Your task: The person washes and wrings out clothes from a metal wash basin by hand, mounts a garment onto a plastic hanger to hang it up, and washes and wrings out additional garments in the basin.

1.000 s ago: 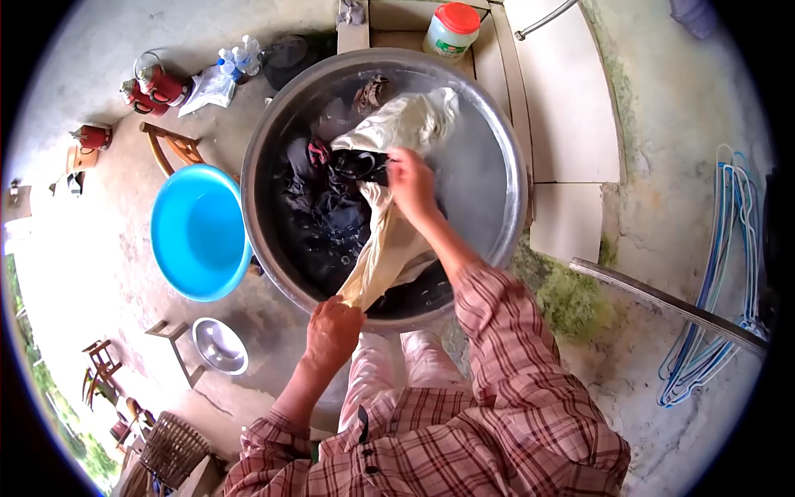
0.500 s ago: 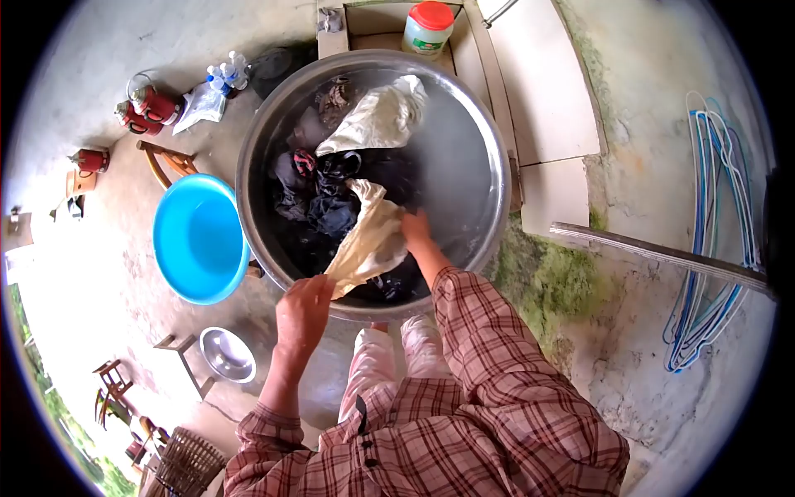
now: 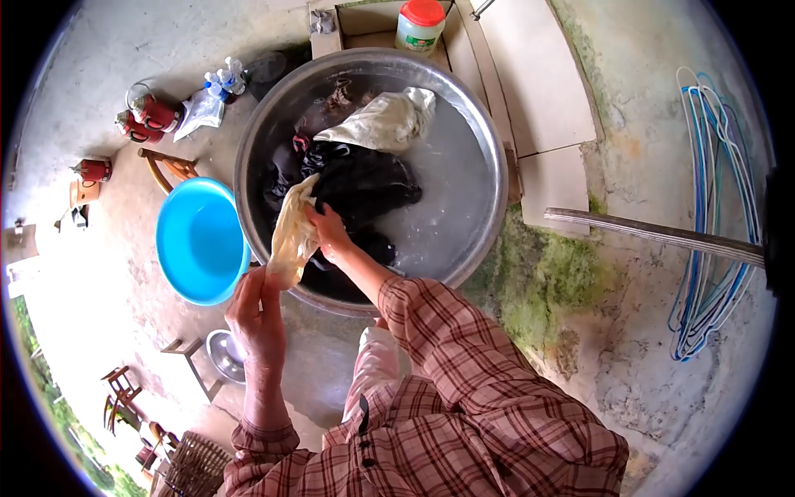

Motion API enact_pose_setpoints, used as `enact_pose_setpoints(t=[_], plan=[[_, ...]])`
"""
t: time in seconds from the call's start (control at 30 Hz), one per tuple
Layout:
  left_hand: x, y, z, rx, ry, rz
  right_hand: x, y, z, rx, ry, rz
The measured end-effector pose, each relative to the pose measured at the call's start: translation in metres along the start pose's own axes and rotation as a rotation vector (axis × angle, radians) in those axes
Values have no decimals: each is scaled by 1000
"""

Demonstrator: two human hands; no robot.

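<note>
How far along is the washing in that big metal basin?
Done: nothing shows as finished; the blue tub beside the basin holds no clothes. In hand: the left hand and right hand both grip a cream cloth, lifted at the basin's near rim. Left: dark clothes and another pale garment lie in the water, and the hangers carry nothing.

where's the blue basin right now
In the head view the blue basin sits on the ground at the person's left, right beside the big metal tub, just above the left hand.
</note>
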State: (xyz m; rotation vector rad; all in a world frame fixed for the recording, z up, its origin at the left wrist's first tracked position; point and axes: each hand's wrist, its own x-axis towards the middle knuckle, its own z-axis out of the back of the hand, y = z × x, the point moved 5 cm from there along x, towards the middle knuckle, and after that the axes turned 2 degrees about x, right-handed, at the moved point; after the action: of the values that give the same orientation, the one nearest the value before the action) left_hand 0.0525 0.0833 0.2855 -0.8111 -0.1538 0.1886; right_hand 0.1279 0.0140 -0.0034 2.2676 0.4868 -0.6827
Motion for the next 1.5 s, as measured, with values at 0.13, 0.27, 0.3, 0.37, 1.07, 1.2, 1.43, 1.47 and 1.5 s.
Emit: enact_pose_setpoints(t=[0.13, 0.27, 0.3, 0.37, 1.07, 1.2, 1.43, 1.47, 1.5], plan=[[0, 14, 7, 29, -45, 19, 19, -20, 20, -483, 91, 25], [-5, 19, 24, -139, -131, 147, 53, -30, 46, -921, 252, 87], [-5, 15, 31, -148, -163, 171, 54, -27, 43, -1183, 360, 93], [-6, 7, 45, -228, -240, 135, 32, 4, 32, -1639, 427, 202], [-4, -59, 23, -336, 173, -225, 106, 21, 115, -1059, 202, 136], [8, -76, 12, -362, 224, -323, 75, 96, 59, -1961, 268, 19], [33, -108, -19, -497, 440, -507, -64, 135, 25, -896, 686, -254], [36, -113, -23, -497, 452, -535, -74, 139, 28, -840, 651, -325], [38, -119, -26, -497, 464, -564, -70, 145, 42, -871, 609, -208]])
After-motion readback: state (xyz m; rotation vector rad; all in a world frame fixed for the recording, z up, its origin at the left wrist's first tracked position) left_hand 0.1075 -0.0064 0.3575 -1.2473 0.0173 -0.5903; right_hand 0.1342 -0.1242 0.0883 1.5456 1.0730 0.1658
